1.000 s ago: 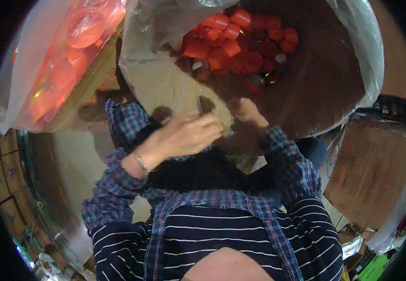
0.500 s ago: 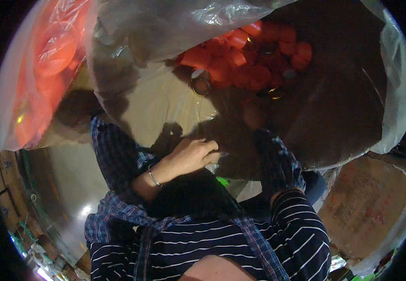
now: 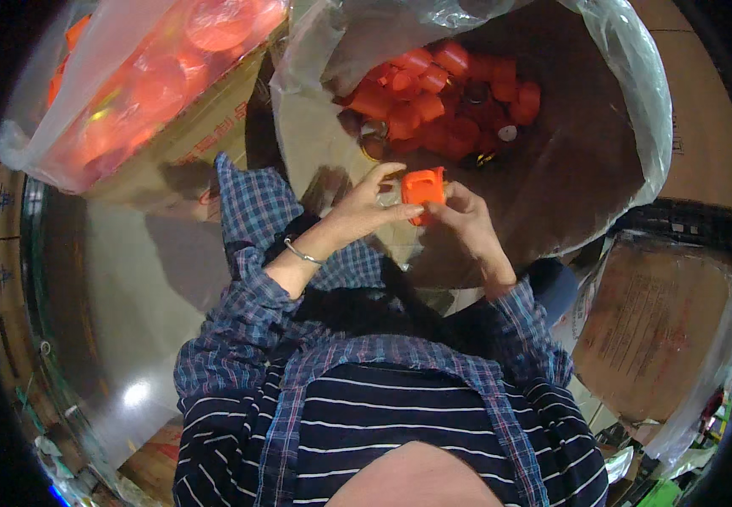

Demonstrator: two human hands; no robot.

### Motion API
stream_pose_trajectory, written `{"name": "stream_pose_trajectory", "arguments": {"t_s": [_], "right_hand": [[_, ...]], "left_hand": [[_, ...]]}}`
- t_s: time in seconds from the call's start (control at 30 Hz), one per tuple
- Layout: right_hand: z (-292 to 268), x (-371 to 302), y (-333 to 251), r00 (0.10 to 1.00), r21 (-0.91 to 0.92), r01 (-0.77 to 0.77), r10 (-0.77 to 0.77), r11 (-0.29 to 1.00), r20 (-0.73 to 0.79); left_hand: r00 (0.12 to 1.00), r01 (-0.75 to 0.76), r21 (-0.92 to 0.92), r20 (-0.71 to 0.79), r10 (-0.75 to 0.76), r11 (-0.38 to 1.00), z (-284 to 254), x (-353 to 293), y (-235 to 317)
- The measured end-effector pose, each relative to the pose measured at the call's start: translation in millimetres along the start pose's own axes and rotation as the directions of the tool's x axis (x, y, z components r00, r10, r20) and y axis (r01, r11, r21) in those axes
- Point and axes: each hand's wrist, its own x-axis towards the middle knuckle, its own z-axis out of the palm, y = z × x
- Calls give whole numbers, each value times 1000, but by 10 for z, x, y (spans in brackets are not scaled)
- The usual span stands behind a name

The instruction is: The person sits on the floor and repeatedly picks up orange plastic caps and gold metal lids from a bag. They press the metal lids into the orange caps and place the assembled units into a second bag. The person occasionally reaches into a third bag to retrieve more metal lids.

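An orange plastic piece (image 3: 423, 188), small and rounded with a loop-like shape on its face, is held up between my hands at the near side of a large plastic-lined container (image 3: 636, 182). My right hand (image 3: 470, 221) pinches it from the right with thumb and fingers. From the left, my left hand (image 3: 366, 205) closes around it, the thumb on its lower edge and the index finger curved near its top. A metal bangle circles my left wrist. Deeper in the container lies a heap of orange plastic pieces (image 3: 434, 106), many of them cylindrical.
Among the heap are a clear round piece (image 3: 373, 139) and a small white disc (image 3: 507, 133). A carton (image 3: 214, 144) under a clear bag of orange pieces (image 3: 159, 89) stands at the far left. Another cardboard box (image 3: 649, 329) sits to my right.
My right hand has come up out of the container's shadow with the orange piece. My left hand has moved up and right, from loosely closed to around the piece. The whole view has shifted.
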Motion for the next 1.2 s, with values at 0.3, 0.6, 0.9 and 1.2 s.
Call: {"name": "stream_pose_trajectory", "arguments": {"t_s": [0.3, 0.6, 0.9, 1.2], "right_hand": [[472, -1067, -234, 976, 109, 96, -115, 989, 185], [428, -848, 476, 993, 586, -14, 78, 810, -84], [-416, -65, 1164, 836, 498, 198, 119, 844, -535], [-443, 29, 328, 826, 355, 487, -288, 798, -485]], "left_hand": [[935, 126, -751, 309, 176, 648, 440, -752, -37], [972, 162, -662, 236, -1, 731, 449, -731, -250], [959, 146, -722, -65, -276, 677, 399, -481, -560], [999, 34, -811, 28, -20, 583, 468, -685, -317]]}}
